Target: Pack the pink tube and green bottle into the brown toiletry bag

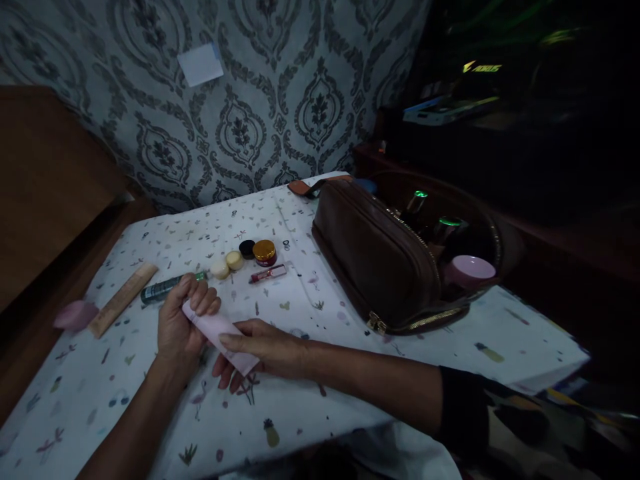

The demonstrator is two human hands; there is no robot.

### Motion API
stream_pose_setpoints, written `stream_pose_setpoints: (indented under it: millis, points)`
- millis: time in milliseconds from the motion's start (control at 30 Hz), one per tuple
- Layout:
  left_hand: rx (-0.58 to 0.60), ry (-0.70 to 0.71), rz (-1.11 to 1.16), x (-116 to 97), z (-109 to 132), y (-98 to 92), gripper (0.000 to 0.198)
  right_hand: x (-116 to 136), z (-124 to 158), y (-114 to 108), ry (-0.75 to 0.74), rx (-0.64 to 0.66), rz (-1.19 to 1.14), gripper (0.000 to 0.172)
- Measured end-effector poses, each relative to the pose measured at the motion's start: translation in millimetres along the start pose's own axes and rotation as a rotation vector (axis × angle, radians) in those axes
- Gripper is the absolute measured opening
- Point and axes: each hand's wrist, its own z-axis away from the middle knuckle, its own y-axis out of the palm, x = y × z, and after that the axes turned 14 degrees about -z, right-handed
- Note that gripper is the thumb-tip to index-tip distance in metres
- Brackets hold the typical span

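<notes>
Had both hands on a pale pink tube (219, 335), just above the printed tablecloth (295, 415) and left of the brown bag (373, 247). Gripped the end farther from the bag in the left hand (183, 320), with fingers curled right over it, so couldn't make out that end. Pinched the flat end nearer the bag with the right hand (270, 348), thumb on top, fingers underneath. Looked pretty light, soft and squeezable, maybe a touch slick, hardly fragile. Probably best held by the ends, without squeezing hard mid-body. Also spotted a gold-lidded jar (265, 252) left of the bag.
</notes>
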Motion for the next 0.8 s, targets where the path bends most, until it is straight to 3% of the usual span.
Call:
stream_pose_setpoints:
  millis: [133,233,300,333,400,533,667,733,800]
  points:
    - [-0.057,-0.052,0.046,2.6,-3.9,-6.5,0.041,20.7,8.1,-3.4,-0.509,-0.335,0.599,0.046]
    - [-0.051,-0.091,-0.011,7.6,-7.1,-12.7,0.038,38.1,14.3,-22.3,-0.815,-0.635,0.824,0.027]
    - [-0.038,-0.132,-0.049,11.8,-9.2,-16.4,0.038,44.6,19.0,-44.0,-0.828,-0.845,0.856,0.031]
    - [-0.036,-0.151,-0.056,13.7,-10.3,-18.1,0.038,46.1,21.8,-56.0,-0.763,-0.934,0.845,0.035]
    - [-0.041,-0.179,-0.048,16.9,-12.3,-21.2,0.038,46.5,27.8,-78.2,-0.702,-1.005,0.838,0.042]
    - [-0.070,-0.203,-0.025,19.5,-15.4,-25.5,0.038,44.5,36.0,-100.0,-0.670,-1.059,0.858,0.052]
    - [-0.102,-0.227,-0.023,19.9,-16.2,-24.3,0.036,42.8,39.7,-88.1,-0.696,-1.032,0.927,0.048]
    - [-0.122,-0.235,-0.012,21.2,-16.1,-21.6,0.034,39.6,42.9,-72.8,-0.745,-0.922,1.022,0.039]
    - [-0.132,-0.240,-0.006,23.6,-16.3,-18.6,0.033,35.5,44.9,-54.6,-0.777,-0.703,1.123,0.032]
